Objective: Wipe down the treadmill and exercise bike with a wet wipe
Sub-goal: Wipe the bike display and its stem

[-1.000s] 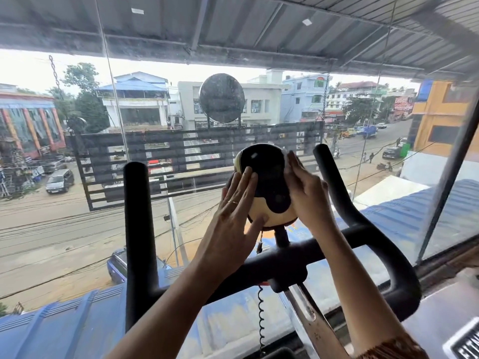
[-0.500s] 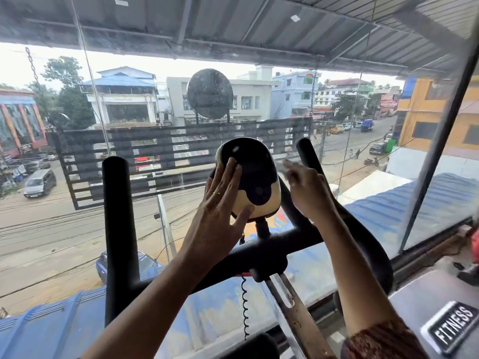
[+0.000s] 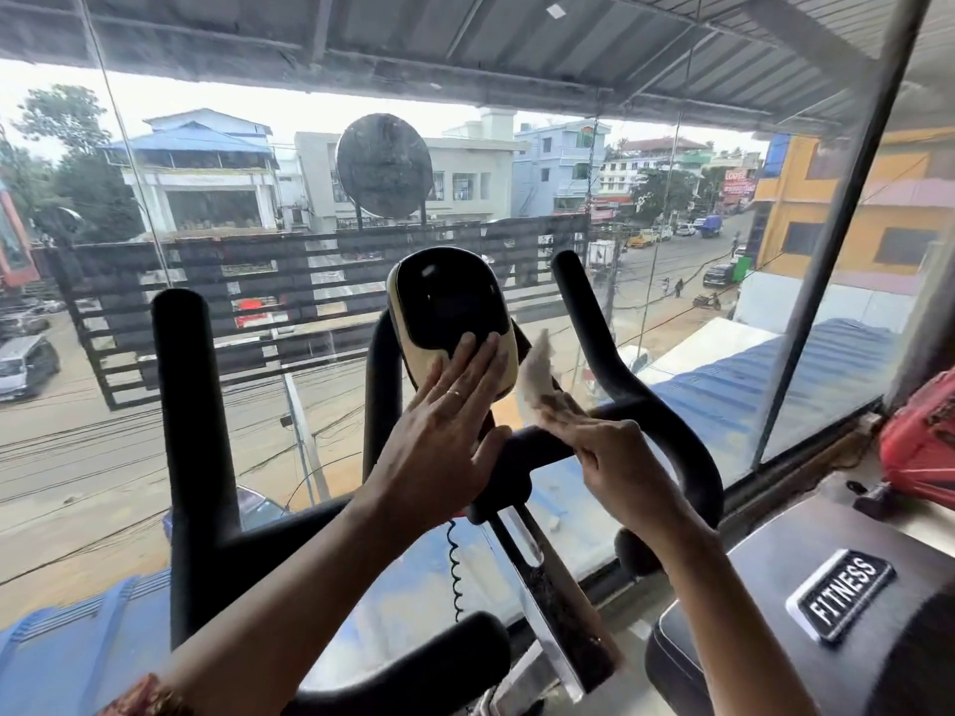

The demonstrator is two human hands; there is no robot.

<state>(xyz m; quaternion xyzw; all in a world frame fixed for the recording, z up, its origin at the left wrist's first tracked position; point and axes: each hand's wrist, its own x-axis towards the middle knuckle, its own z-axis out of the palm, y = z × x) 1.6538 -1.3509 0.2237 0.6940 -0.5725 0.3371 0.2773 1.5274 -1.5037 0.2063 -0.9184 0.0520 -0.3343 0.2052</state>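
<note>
Since half a second ago the right hand has dropped away from the console and now sits lower, over the handlebar crossbar. The left hand has slid from the console's left side onto its lower face.

The right hand's fingers are curled and pinch the lower end of the wipe. The rest of the white, crumpled wipe stands up from the pinch. It is just right of the console's lower edge; whether it touches the console cannot be told.

The left hand lies just left of that pinch, fingers straight and together, pressed flat on the cream lower part of the console, holding nothing. A ring shows on one finger. The fingertips reach the edge of the dark screen.

Right behind the pinch, the handlebar's right horn rises; its left upright stands well to the left of both hands. Below the hands a coiled cable hangs beside the metal stem. Down to the right of the right forearm sits a "FITNESS" label.
</note>
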